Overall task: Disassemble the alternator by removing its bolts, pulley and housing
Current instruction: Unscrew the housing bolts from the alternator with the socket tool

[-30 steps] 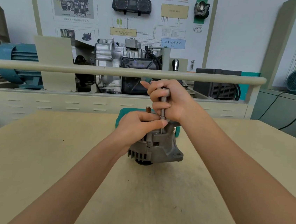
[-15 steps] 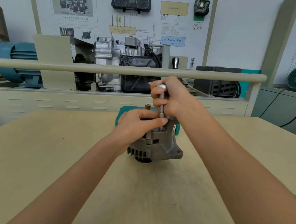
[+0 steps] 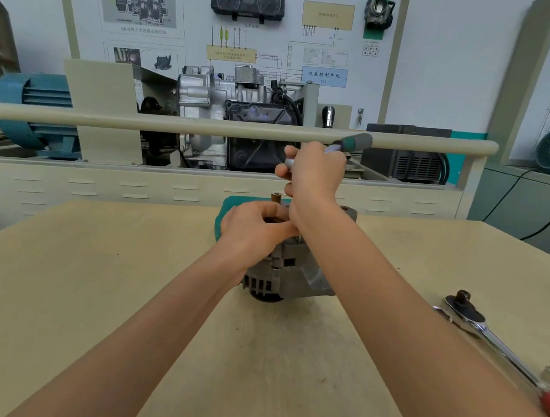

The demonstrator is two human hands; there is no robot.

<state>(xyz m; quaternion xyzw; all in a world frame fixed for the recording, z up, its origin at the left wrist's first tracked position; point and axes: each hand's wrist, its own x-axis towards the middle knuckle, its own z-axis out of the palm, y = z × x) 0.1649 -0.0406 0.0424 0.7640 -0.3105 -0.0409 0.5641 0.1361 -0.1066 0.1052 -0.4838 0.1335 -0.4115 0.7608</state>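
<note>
Both hands work one bolt: right hand [image 3: 314, 175] fingers clench the driver [image 3: 350, 141] upright, while left hand [image 3: 254, 230] fingers grip the alternator [image 3: 288, 274], steadying it.

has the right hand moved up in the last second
Yes. The right hand has risen along the tool, away from the alternator and toward the rail; its wrist has turned too, so the green handle now shows.

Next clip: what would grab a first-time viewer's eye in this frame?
Centre frame, both hands work on a grey alternator standing on the wooden table: the left hand steadies its top, the right hand grips a green-handled driver above it. A chrome ratchet wrench lies at the right edge.
</note>
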